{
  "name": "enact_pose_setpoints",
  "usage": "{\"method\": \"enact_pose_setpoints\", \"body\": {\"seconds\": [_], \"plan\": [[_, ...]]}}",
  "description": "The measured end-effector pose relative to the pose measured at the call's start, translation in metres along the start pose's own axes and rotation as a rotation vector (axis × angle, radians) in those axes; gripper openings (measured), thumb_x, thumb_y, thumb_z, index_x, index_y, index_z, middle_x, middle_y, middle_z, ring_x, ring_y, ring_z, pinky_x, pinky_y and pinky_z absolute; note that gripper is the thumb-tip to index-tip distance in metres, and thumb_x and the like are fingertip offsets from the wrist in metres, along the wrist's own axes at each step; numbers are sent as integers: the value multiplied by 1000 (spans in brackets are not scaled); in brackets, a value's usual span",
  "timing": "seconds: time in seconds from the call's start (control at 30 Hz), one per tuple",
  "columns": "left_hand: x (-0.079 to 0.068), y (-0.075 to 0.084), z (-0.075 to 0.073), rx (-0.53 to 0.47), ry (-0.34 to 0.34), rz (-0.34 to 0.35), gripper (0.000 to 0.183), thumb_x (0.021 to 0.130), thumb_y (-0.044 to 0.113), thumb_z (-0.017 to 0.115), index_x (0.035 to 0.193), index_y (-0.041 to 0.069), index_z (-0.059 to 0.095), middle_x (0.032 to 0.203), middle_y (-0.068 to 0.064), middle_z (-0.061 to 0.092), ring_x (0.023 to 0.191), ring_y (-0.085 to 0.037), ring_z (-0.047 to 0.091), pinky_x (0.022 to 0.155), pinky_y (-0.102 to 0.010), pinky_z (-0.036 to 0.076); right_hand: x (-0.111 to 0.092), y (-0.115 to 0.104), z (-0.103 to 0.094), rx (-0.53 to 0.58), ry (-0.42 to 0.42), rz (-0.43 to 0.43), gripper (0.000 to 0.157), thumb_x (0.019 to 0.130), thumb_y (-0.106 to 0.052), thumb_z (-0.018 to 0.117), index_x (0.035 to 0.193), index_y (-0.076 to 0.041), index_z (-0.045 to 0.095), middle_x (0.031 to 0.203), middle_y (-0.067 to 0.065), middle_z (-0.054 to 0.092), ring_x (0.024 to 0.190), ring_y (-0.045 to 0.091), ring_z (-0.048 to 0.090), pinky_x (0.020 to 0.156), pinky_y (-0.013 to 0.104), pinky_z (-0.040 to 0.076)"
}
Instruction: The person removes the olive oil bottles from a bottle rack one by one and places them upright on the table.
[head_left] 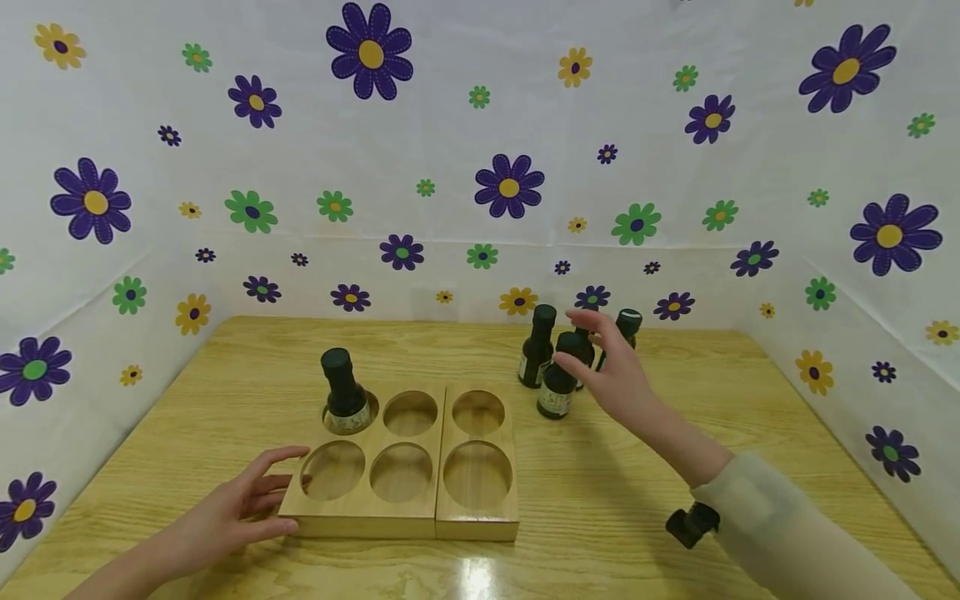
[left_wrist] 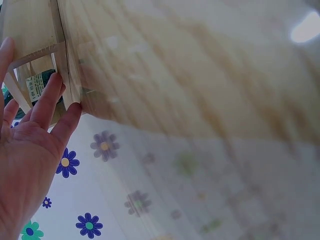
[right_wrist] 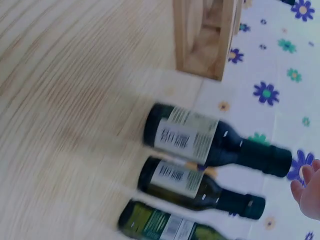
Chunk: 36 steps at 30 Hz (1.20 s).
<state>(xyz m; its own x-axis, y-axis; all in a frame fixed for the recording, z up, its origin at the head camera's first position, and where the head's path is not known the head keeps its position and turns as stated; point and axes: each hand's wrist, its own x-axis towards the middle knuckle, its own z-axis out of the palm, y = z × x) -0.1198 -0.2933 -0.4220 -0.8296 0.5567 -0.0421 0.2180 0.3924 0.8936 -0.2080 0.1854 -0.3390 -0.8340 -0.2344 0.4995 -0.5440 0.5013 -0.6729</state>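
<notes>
My left hand (head_left: 243, 504) rests against the left side of a wooden rack (head_left: 367, 527) with round holes, its fingers extended along the edge in the left wrist view. One small dark bottle (head_left: 345, 390) with a black cap stands in the rack's back left hole. To the right of the rack, several similar bottles stand grouped on the table. My right hand (head_left: 621, 379) is at this group, thumb and forefinger spread around the cap of the front bottle (head_left: 556, 392). Fingertips (right_wrist: 297, 192) show beside the bottle caps in the right wrist view, apart from them.
A second, narrower wooden block (head_left: 477, 529) with two holes adjoins the rack's right side. Left and behind in the group are another bottle (head_left: 536, 354) and a bottle (head_left: 630, 321) partly behind my right hand. A flowered cloth (head_left: 427, 150) encloses the wooden table (head_left: 225, 392).
</notes>
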Motion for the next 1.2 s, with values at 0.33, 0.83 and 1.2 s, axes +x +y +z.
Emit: {"method": "enact_pose_setpoints", "body": {"seconds": [0.33, 0.83, 1.2], "plan": [[1, 1, 0, -16, -7, -5, 71, 96, 16, 62, 152, 11, 19, 139, -39, 37, 124, -41, 48, 88, -27, 51, 7, -19, 42, 30, -112, -66, 54, 89, -10, 72, 136, -4, 46, 135, 12, 50, 125, 28, 46, 105, 51, 37], [-1, -2, 1, -12, 2, 10, 71, 96, 15, 63, 151, 8, 20, 137, -39, 40, 120, -10, 54, 87, -25, 50, 26, -44, 109, 17, -408, -84, 58, 92, -22, 71, 139, -2, 43, 138, 11, 49, 126, 24, 47, 105, 42, 39], [0, -2, 2, -11, 15, 4, 71, 95, 16, 64, 152, 10, 21, 137, -38, 41, 118, 0, 52, 87, -24, 50, 47, -59, 150, 35, -600, -84, 67, 91, -24, 71, 145, -7, 37, 144, 7, 45, 128, 19, 46, 105, 34, 39]]}}
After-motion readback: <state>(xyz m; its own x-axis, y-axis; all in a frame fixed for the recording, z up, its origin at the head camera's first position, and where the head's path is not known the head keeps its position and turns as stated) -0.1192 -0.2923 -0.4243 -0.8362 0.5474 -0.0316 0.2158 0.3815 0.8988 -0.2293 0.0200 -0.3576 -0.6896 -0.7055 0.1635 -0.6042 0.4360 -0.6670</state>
